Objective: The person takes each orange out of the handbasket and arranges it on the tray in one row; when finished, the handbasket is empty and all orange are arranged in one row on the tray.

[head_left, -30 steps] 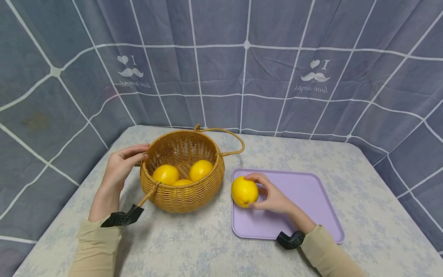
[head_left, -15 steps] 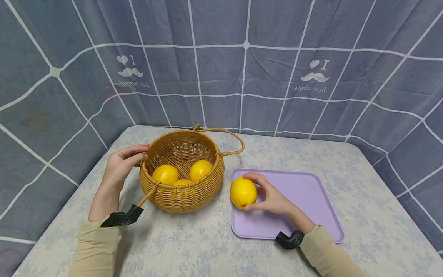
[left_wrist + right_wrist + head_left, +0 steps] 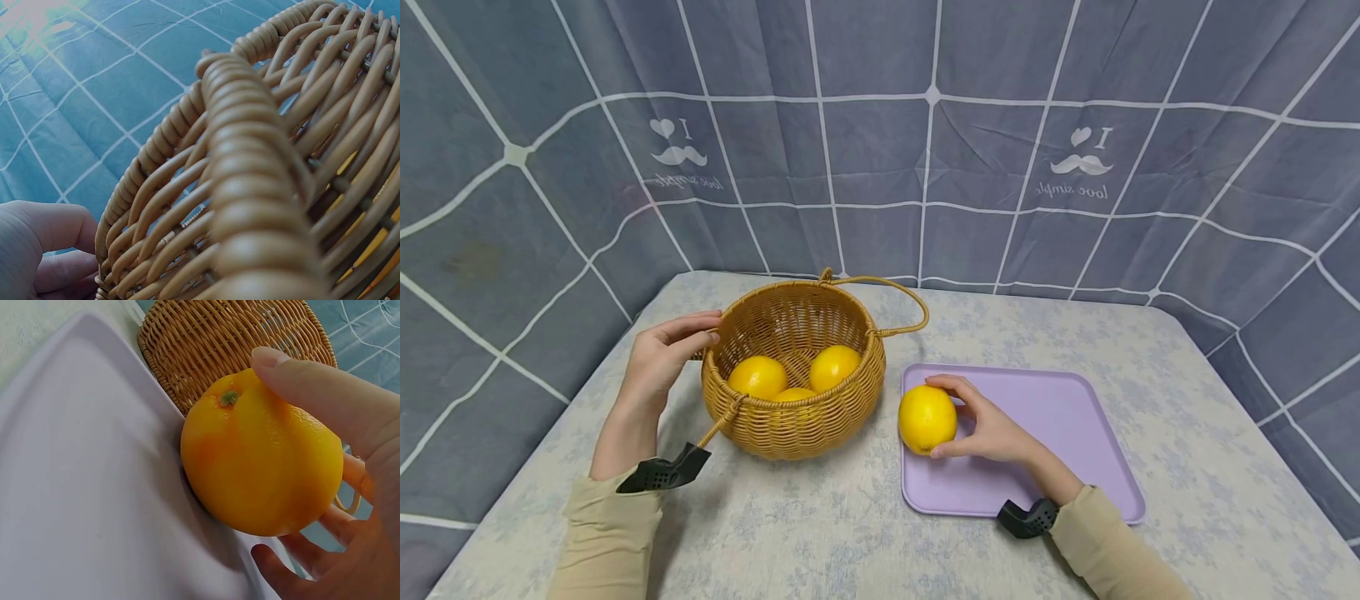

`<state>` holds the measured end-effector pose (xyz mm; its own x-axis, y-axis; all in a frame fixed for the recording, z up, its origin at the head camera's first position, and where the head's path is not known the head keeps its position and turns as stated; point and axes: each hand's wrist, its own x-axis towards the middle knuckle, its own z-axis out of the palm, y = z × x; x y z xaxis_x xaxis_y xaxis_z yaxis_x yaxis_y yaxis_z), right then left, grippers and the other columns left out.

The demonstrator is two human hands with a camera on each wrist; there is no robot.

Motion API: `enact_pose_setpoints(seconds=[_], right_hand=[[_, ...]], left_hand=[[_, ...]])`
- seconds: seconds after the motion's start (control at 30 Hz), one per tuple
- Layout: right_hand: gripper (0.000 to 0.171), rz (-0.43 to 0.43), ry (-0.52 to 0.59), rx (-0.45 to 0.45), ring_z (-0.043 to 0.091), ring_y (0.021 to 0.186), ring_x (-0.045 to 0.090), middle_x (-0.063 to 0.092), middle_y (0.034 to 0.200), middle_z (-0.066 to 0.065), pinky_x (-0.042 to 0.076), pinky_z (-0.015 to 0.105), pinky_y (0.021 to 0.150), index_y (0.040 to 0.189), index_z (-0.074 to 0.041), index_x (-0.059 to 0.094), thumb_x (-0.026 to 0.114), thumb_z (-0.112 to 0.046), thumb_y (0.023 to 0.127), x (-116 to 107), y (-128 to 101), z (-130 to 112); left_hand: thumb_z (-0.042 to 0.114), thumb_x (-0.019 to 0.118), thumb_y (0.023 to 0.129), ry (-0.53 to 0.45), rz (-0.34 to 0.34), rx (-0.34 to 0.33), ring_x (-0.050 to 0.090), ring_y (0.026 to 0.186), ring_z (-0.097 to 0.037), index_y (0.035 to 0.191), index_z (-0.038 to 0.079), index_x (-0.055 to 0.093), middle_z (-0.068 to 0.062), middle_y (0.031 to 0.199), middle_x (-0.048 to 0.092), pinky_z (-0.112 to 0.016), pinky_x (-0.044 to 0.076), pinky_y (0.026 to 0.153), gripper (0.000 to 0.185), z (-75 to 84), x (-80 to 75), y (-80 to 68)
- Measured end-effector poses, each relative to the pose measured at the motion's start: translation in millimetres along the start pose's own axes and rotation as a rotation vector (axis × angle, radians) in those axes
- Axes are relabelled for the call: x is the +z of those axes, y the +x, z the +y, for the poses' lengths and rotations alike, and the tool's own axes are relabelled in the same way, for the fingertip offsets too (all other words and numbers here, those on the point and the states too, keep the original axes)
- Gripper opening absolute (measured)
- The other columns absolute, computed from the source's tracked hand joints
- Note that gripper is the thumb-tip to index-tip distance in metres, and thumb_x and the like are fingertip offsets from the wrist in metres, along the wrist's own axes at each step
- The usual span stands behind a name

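In the head view my right hand point(image 3: 983, 423) holds an orange point(image 3: 927, 419) at the left side of a lilac tray point(image 3: 1060, 433). Thumb and fingers wrap its right side, and the right wrist view shows its green stem end close over the tray. My left hand point(image 3: 658, 354) grips the left rim of a round wicker basket point(image 3: 797, 429), thumb and fingers at the edge. Inside the basket lie three more oranges point(image 3: 758, 378), the front one partly hidden by the wall. The left wrist view shows the left hand point(image 3: 47, 250) at the woven rim.
A wicker handle point(image 3: 910, 325) hangs out over the basket's right side, and another handle point(image 3: 718, 425) slants down at the front left. The table point(image 3: 805, 533) has a pale floral cover. Behind it hangs a grey-blue checked curtain point(image 3: 880, 150).
The orange in my right hand has turned a little and shifted slightly left, its end mark rolling downward out of sight. The left hand and the basket stay put.
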<state>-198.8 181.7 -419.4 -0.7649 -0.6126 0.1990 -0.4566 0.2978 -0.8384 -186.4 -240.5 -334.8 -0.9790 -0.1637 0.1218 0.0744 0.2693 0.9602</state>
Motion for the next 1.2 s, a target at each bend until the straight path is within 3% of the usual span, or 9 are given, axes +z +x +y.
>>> enact_pose_setpoints(seconds=[0.2, 0.6, 0.83, 1.0, 1.03, 1.2], right_hand=[[0.084, -0.023, 0.004, 0.021, 0.027, 0.127, 0.039, 0.037, 0.142, 0.005, 0.036, 0.050, 0.102, 0.139, -0.013, 0.040, 0.085, -0.019, 0.069, -2.0, -0.2, -4.2], [0.082, 0.006, 0.014, 0.016, 0.033, 0.129, 0.037, 0.038, 0.142, 0.007, 0.037, 0.050, 0.101, 0.139, -0.007, 0.041, 0.084, -0.014, 0.070, -7.1, 0.9, -12.5], [0.072, 0.026, 0.035, -0.006, 0.038, 0.130, 0.034, 0.038, 0.142, 0.008, 0.035, 0.049, 0.103, 0.139, -0.007, 0.041, 0.078, -0.013, 0.077, -15.9, 12.7, -30.0], [0.068, 0.041, 0.051, -0.040, 0.028, 0.130, 0.036, 0.037, 0.142, 0.011, 0.035, 0.047, 0.104, 0.138, -0.011, 0.042, 0.076, -0.010, 0.079, -21.1, 24.7, -45.5], [0.067, 0.045, 0.052, -0.047, 0.026, 0.130, 0.036, 0.037, 0.142, 0.012, 0.035, 0.046, 0.104, 0.138, -0.012, 0.043, 0.075, -0.009, 0.080, -21.8, 27.5, -48.7], [0.062, 0.067, 0.064, -0.082, 0.025, 0.129, 0.038, 0.039, 0.140, 0.009, 0.038, 0.042, 0.103, 0.137, -0.008, 0.045, 0.074, -0.007, 0.081, -24.6, 42.8, -65.3]], left_hand=[[0.020, 0.064, 0.091, -0.011, 0.002, 0.005, 0.053, 0.101, -0.004, 0.120, -0.003, 0.062, 0.019, 0.104, 0.061, -0.014, 0.047, 0.071, 0.037, 0.2, 0.1, 0.3], [0.028, 0.068, 0.088, -0.034, 0.004, 0.052, 0.054, 0.104, -0.006, 0.115, 0.007, 0.068, 0.010, 0.112, 0.063, -0.017, 0.048, 0.074, 0.035, -10.5, -1.2, 2.5], [0.023, 0.066, 0.090, -0.015, 0.009, 0.022, 0.052, 0.103, -0.006, 0.118, 0.001, 0.065, 0.017, 0.105, 0.062, -0.015, 0.048, 0.073, 0.036, -0.3, -0.2, -1.4], [0.027, 0.066, 0.089, -0.009, 0.010, 0.032, 0.052, 0.105, -0.005, 0.118, 0.003, 0.066, 0.014, 0.109, 0.062, -0.016, 0.048, 0.073, 0.037, -3.3, -0.7, -1.0], [0.024, 0.067, 0.088, -0.051, 0.008, 0.041, 0.053, 0.104, -0.005, 0.116, 0.004, 0.067, 0.011, 0.111, 0.063, -0.016, 0.048, 0.072, 0.034, -8.3, -1.4, 1.2], [0.026, 0.067, 0.089, -0.037, 0.005, 0.044, 0.053, 0.107, -0.007, 0.117, 0.004, 0.066, 0.005, 0.117, 0.062, -0.017, 0.048, 0.074, 0.036, -8.9, -1.0, 1.8]])
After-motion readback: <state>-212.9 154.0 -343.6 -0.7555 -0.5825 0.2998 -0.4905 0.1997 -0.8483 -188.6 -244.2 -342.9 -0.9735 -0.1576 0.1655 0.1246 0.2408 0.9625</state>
